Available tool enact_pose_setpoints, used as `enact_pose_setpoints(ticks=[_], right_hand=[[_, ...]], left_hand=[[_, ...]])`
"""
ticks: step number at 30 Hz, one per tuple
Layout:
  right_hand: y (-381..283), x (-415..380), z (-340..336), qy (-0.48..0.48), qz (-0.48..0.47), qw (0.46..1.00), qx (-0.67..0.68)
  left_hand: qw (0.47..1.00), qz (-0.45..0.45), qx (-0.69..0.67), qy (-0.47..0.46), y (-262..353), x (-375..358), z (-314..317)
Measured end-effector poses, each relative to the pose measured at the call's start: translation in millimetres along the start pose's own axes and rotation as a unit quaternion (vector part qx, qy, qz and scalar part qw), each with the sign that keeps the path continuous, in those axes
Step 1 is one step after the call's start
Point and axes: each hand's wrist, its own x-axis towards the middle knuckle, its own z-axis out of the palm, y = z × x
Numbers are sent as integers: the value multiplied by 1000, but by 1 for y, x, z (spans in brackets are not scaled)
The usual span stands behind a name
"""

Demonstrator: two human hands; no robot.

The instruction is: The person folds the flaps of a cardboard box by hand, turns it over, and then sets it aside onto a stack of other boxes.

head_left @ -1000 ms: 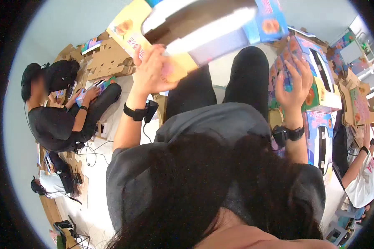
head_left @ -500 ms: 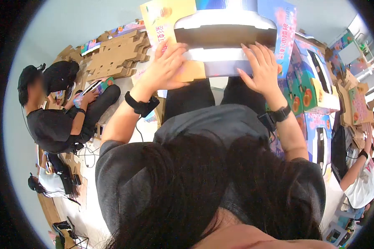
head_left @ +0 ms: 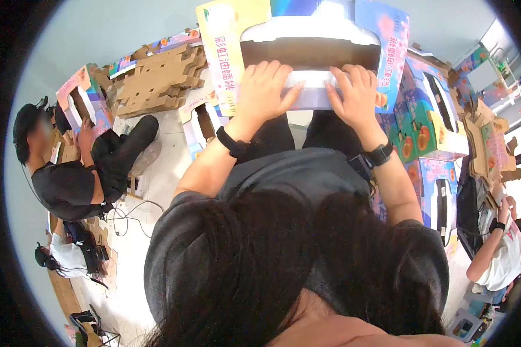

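Observation:
A printed cardboard fruit box [head_left: 221, 63] is in front of me at the top of the head view, with yellow and blue side panels, pink lettering and a wide opening showing brown inside. My left hand [head_left: 263, 89] grips the left part of its near wall, fingers over the edge and thumb stretched along the outer face. Towards the right end of that wall, my right hand [head_left: 356, 97] holds on likewise, fingers curled over the edge and thumb on the outside. My fingertips are partly hidden inside the opening.
Printed boxes [head_left: 431, 110] are stacked on my right. Flat brown cardboard [head_left: 159, 78] is piled at the back left, and another box [head_left: 200, 118] stands beyond my left forearm. A seated person [head_left: 69, 182] handles a box [head_left: 87, 98] on the left; cables [head_left: 134, 217] cross the floor.
My left hand has moved right from the yellow side onto the near wall and curled over its edge. My right hand's fingers have curled in. The seated person's box is now raised upright.

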Motion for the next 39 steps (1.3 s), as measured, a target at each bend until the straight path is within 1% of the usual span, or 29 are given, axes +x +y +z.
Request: enact_pose_setpoints(ticks=[2,5,6,9,12,17,21,23,26,29,30,31,32,33,34,37,38,39], right_hand=[[4,8,-12,-10,-5,999,36],[19,13,-16,-65,4,995,74],[23,15,-14,-52,-13,996,74],[14,17,-8,-36,-22,999,28],[16,14,3,11,-19,999,26],[11,15,7,48,-13,998,45],[11,14,5,45,-10,998,46],[11,11,6,61,-13,997,49],[6,7,1,75,-15,996,50],[2,2,-7,71,-10,996,48],[1,0,-9,67,-6,997,48],[0,-2,-11,66,-7,997,44],[-1,-4,-13,65,-8,997,42],[-3,-7,-15,60,-9,997,41],[-5,-8,-18,56,-8,998,37],[-9,-16,-26,34,0,999,41],[-9,-19,-29,24,1,999,43],[-10,-22,-31,18,-3,999,45]], left_hand=[[999,0,-14,30,-1,1,4],[999,-13,-6,34,1,-1,3],[999,-15,-4,30,0,-1,4],[999,-14,-3,31,-4,1,6],[999,-6,-8,46,-4,1,6],[998,2,-10,60,-5,-2,5],[999,-2,-8,46,-4,-1,6],[999,-9,-8,30,-2,-4,3],[999,-39,-22,7,9,-11,-6],[987,-27,-141,70,26,-10,-17],[978,-52,-200,39,33,-11,-24],[941,-85,-326,13,38,-9,-35],[869,-124,-480,-9,37,-12,-32],[768,-162,-619,-30,38,-11,-36],[733,-185,-649,-88,38,-15,-48],[535,-273,-778,-186,31,-11,-66],[481,-290,-801,-208,28,-12,-64],[414,-323,-821,-224,28,-8,-66]])
